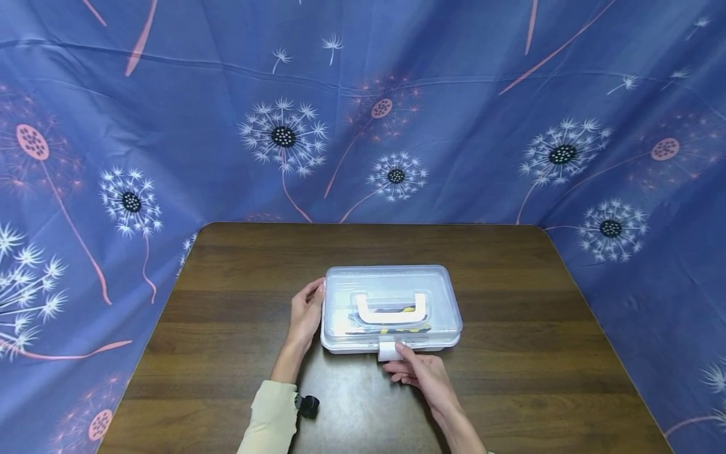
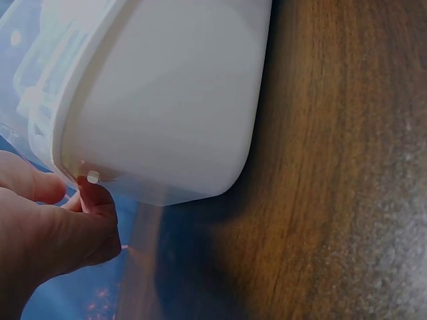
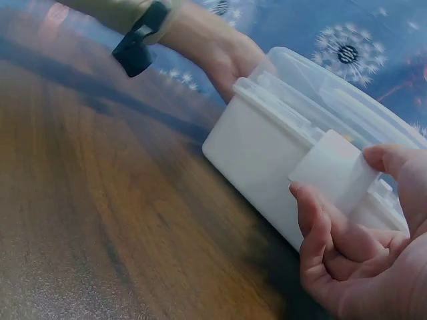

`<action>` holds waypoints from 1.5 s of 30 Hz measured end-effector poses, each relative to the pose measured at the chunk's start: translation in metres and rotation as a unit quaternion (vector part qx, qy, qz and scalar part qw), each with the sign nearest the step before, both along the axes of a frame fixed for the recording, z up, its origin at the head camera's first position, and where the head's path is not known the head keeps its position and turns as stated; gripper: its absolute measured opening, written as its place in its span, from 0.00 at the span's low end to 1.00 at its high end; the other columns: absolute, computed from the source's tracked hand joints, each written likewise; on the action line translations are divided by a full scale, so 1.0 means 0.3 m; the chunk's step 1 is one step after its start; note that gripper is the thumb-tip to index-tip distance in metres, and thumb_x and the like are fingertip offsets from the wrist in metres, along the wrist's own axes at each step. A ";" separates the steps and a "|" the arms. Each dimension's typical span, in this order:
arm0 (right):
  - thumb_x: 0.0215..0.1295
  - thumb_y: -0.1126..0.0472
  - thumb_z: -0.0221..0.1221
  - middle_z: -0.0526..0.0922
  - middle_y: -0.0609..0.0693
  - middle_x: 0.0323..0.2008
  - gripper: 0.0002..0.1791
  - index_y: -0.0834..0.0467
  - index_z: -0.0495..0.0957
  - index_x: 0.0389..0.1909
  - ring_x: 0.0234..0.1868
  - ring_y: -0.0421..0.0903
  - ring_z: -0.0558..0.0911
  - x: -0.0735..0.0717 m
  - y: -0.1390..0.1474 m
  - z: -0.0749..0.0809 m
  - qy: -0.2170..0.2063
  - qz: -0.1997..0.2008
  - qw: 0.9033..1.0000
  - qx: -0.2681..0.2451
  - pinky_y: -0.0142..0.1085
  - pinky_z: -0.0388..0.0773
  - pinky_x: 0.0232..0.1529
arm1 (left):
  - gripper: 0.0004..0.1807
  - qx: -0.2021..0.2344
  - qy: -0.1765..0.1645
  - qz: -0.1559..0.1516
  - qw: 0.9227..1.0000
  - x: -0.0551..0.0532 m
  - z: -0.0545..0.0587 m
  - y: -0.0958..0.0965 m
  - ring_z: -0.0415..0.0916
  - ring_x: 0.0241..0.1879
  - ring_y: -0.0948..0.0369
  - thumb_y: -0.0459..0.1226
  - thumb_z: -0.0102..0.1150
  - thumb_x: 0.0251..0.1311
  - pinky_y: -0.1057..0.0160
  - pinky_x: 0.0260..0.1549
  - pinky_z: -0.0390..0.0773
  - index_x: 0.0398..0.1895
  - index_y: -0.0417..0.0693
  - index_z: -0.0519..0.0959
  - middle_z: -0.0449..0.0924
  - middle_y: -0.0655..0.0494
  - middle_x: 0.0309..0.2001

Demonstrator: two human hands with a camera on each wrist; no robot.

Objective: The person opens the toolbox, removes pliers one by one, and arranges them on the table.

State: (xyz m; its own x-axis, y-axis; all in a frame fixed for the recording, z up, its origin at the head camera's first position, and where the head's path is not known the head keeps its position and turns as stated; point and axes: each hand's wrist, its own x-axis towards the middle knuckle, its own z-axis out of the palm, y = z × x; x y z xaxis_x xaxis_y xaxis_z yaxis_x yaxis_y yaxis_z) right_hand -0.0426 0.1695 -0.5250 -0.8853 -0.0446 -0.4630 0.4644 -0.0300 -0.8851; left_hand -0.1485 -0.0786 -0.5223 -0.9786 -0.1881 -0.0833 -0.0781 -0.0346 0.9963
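A white plastic storage box [image 1: 391, 284] with a clear lid sits on the wood-grain worktop [image 1: 522, 378], its lid down and the white carry handle [image 1: 391, 318] folded flat. At the box's front, the right hand [image 1: 428, 378] has its grip clamped on the white latch [image 1: 388, 351], thumb above and fingers below. At the box's left end, the left hand [image 1: 306, 312] touches the far corner; its fingertips are partly hidden, so whether that grip pinches the rim I cannot tell. Yellow-and-black contents [image 1: 420, 328] inside the box blur through the lid, unidentifiable. The head view's lower edge cuts off both forearms.
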 end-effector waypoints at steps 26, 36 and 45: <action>0.72 0.61 0.63 0.87 0.62 0.47 0.26 0.77 0.74 0.60 0.42 0.41 0.85 0.005 0.106 -0.043 0.097 0.164 0.982 -0.002 0.32 0.81 0.47 | 0.20 -0.002 -0.017 -0.006 1.000 0.003 0.009 -0.002 0.75 0.52 0.57 0.35 0.50 0.78 0.73 0.47 0.73 0.65 0.33 0.76 0.78 0.38 0.61; 0.70 0.62 0.65 0.89 0.62 0.33 0.14 0.72 0.85 0.42 0.26 0.37 0.82 0.004 0.113 -0.077 0.123 0.189 0.973 0.044 0.27 0.78 0.27 | 0.20 -0.015 -0.015 -0.012 1.000 0.004 0.006 -0.008 0.75 0.55 0.52 0.36 0.50 0.78 0.72 0.47 0.74 0.65 0.31 0.75 0.77 0.37 0.62; 0.75 0.58 0.61 0.88 0.64 0.27 0.20 0.74 0.83 0.33 0.23 0.47 0.87 -0.029 0.091 -0.083 0.085 0.152 0.981 0.080 0.35 0.81 0.19 | 0.19 -0.018 -0.018 -0.007 1.000 0.003 -0.001 -0.006 0.76 0.52 0.54 0.36 0.51 0.78 0.69 0.47 0.74 0.64 0.34 0.78 0.79 0.39 0.61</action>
State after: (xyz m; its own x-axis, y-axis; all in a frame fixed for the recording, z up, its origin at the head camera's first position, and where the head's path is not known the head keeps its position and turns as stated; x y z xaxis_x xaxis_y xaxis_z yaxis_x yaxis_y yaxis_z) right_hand -0.0515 0.1967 -0.5499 -0.9072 -0.2573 -0.3329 0.2760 0.2333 -0.9324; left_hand -0.1478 -0.0804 -0.5226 -0.9776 -0.1785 -0.1112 -0.1135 0.0026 0.9935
